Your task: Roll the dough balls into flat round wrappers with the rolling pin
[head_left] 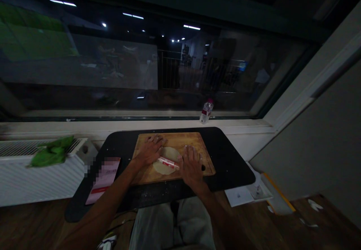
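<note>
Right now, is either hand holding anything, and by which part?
Nothing gripped: left hand and right hand lie flat at the ends of a red-and-white cylindrical roller across a pale round dough disc.

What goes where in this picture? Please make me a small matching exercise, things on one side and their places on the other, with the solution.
Things
1. dough round
2. red-and-white stick
3. plastic bottle
4. green cloth

Places
A. on the white radiator
B. on the windowsill by the glass
C. flat on the wooden board
D. across the dough, between the left hand and the right hand

Pairs: 1-C, 2-D, 3-B, 4-A
</note>
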The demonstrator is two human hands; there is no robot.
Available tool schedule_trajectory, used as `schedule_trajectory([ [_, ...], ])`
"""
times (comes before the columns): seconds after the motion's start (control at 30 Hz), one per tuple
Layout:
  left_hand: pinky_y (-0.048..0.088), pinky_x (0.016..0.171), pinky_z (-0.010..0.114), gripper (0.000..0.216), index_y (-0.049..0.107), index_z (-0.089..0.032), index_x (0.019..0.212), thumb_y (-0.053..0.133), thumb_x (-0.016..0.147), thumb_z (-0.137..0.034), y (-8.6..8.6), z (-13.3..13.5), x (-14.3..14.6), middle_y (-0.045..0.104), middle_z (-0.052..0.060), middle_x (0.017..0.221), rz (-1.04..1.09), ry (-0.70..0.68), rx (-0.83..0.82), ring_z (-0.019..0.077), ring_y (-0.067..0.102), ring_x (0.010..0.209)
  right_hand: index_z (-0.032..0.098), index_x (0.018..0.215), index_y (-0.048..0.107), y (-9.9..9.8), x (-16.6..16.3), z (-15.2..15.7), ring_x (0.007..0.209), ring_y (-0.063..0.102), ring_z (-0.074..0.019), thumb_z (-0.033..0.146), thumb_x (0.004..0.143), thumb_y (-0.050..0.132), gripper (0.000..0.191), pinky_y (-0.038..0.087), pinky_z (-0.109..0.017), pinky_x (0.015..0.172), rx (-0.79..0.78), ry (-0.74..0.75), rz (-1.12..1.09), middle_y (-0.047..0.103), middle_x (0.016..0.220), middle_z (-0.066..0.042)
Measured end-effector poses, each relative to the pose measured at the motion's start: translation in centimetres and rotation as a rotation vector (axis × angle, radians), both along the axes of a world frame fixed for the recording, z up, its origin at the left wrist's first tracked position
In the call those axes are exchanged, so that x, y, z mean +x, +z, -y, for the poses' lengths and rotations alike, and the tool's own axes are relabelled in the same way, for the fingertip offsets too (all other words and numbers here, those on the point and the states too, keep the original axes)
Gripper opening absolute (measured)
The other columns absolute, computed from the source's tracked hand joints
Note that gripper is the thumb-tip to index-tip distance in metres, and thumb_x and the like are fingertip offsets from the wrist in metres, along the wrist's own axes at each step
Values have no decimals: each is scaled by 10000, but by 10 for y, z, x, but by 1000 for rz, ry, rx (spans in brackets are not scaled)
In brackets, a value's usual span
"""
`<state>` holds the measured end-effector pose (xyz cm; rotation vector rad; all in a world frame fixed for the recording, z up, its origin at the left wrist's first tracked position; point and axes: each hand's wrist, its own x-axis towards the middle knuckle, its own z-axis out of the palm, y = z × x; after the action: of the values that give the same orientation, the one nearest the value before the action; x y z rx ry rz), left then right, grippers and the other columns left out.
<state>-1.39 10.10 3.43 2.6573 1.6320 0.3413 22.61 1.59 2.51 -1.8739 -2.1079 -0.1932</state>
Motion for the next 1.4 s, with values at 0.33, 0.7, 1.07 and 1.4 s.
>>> schedule_trajectory([
  [0.33, 364, 1285, 558, 565, 483, -215, 1649, 310, 1129, -348, 5, -2, 3, 558, 153, 1662, 10, 90, -61, 338, 384, 1624, 154, 1703, 445, -4, 18, -47, 1634, 383, -373, 392, 1172, 361, 588, 251, -680, 1307, -104, 31, -29, 492, 1710, -214],
  [0.7, 340, 1295, 559, 581, 443, -251, 1687, 315, 1132, -371, 2, -11, 12, 563, 140, 1656, -13, 110, -66, 353, 391, 1628, 36, 1682, 429, -26, -30, 45, 1620, 398, -412, 336, 1139, 351, 626, 304, -685, 1287, 118, -40, -84, 481, 1690, -294],
  [1.07, 330, 1308, 543, 585, 441, -310, 1684, 388, 1105, -375, 0, -10, 7, 555, 89, 1670, 36, 51, -32, 322, 385, 1623, 70, 1650, 504, -7, -5, 10, 1607, 420, -410, 395, 1154, 340, 615, 316, -688, 1285, 12, -18, -48, 525, 1668, -267],
  [1.4, 314, 1304, 548, 603, 398, -319, 1714, 313, 1122, -399, 5, -8, 10, 553, 84, 1674, 83, 89, -100, 316, 411, 1597, 38, 1718, 363, -20, -20, 40, 1660, 328, -394, 354, 1154, 348, 647, 279, -661, 1319, 125, 62, -45, 436, 1728, -269],
])
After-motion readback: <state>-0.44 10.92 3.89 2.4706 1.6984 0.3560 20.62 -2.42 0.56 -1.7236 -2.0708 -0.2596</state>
